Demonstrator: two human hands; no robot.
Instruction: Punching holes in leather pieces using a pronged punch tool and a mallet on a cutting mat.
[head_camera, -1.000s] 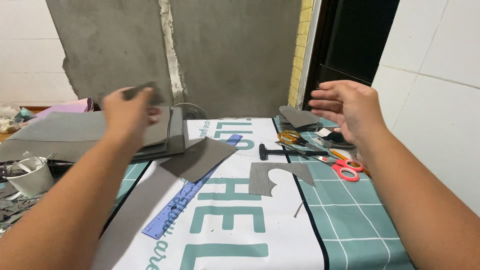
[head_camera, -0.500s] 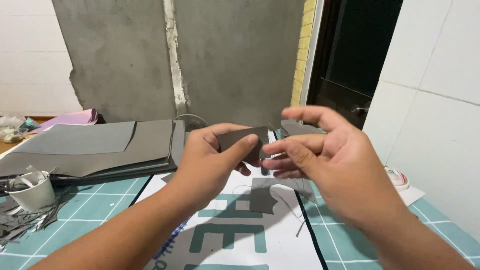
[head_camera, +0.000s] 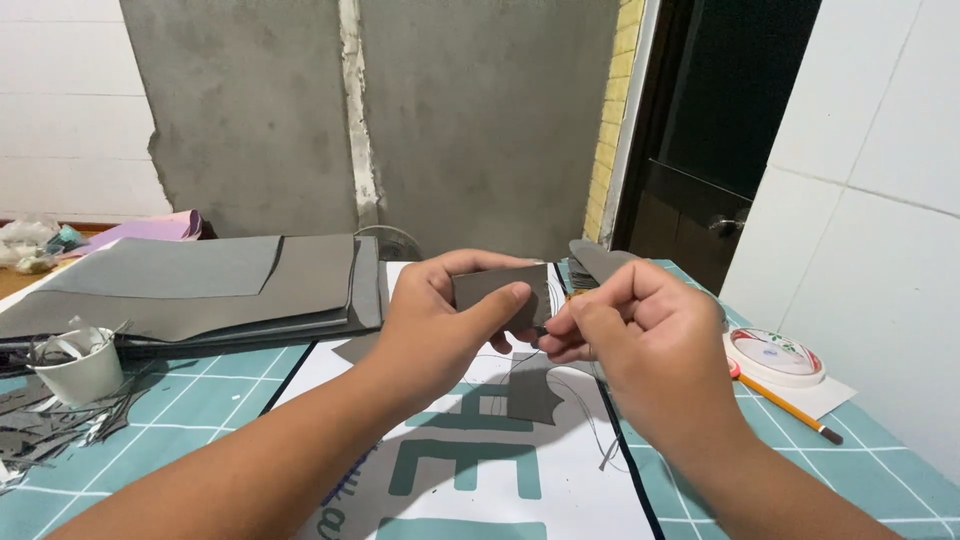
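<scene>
My left hand holds a small grey rectangular piece of sheet material up in front of me, thumb across its face. My right hand meets it from the right, fingertips pinched at the piece's right edge. A thin thread seems to trail down from the pinch; what else the fingers hold is hidden. Below the hands another cut grey piece lies on the white printed sheet.
A stack of large grey sheets lies at the back left. A white cup with grey scraps stands at the left. On the green cutting mat, a round white spool and a pencil sit at the right.
A second ago my hands were apart, the left at the sheet stack. They have come together in front of me on the small grey piece, and the view has shifted.
</scene>
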